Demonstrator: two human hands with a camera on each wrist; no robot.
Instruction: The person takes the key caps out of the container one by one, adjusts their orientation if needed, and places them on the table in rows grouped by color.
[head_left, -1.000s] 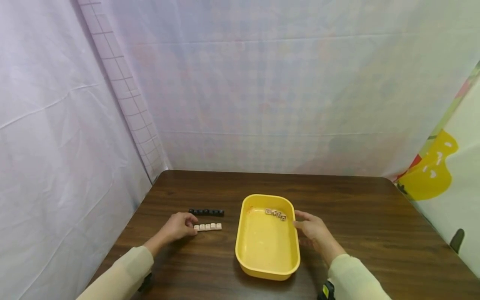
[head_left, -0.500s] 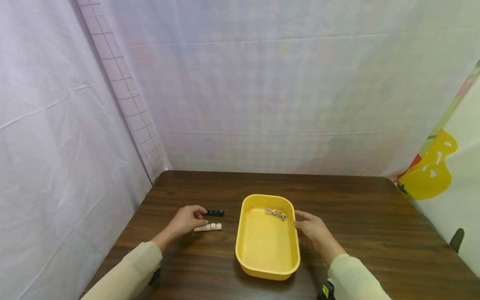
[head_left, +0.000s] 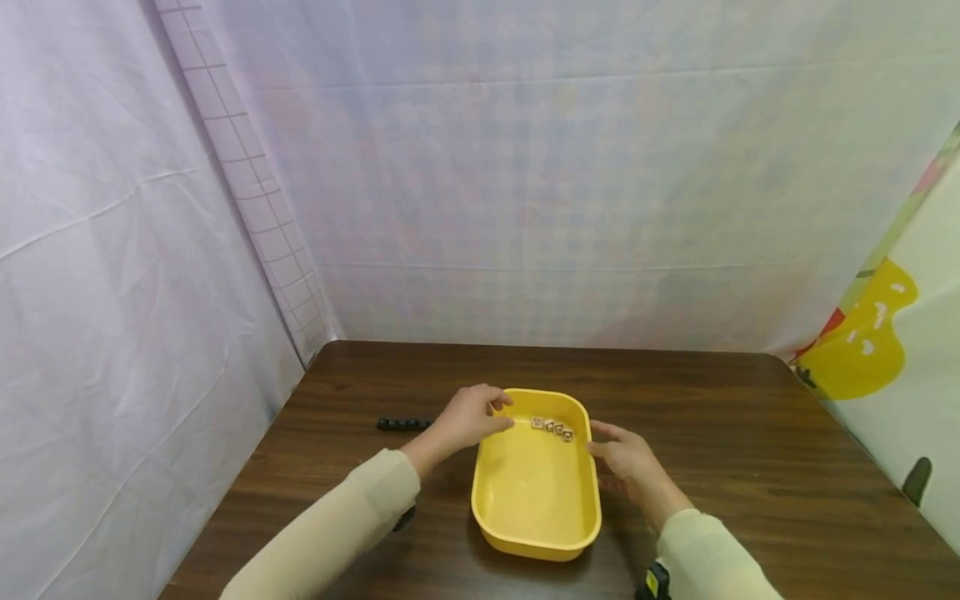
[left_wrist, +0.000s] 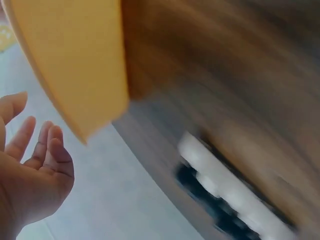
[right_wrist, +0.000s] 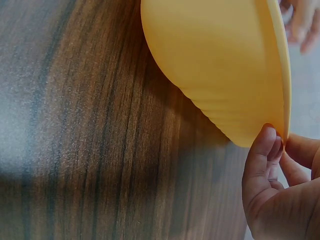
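My left hand [head_left: 467, 417] hangs over the left rim of a yellow plastic tray [head_left: 536, 546], its fingers loosely bent. In the left wrist view this hand [left_wrist: 37, 172] shows nothing between its fingers. At the opposite side my right hand [head_left: 633, 467] holds the tray's rim, thumb and fingers against the edge in the right wrist view. Several small white pieces [head_left: 553, 428], keycap-like, lie inside by the far right corner. A row of black keycap-like pieces [head_left: 401, 424] sits on the table, partly behind my left hand. Beside it the white row [left_wrist: 235, 190] appears only in the left wrist view, blurred.
The dark wood-grain table [head_left: 712, 433] extends to both sides of the tray. White cloth [head_left: 525, 208] hangs behind its far edge and along the left. A printed cloth with a yellow shape [head_left: 858, 350] hangs on the right.
My left hand has moved right, from the white row's left end, past the black row, to the tray's left rim. The right hand and tray stay put.
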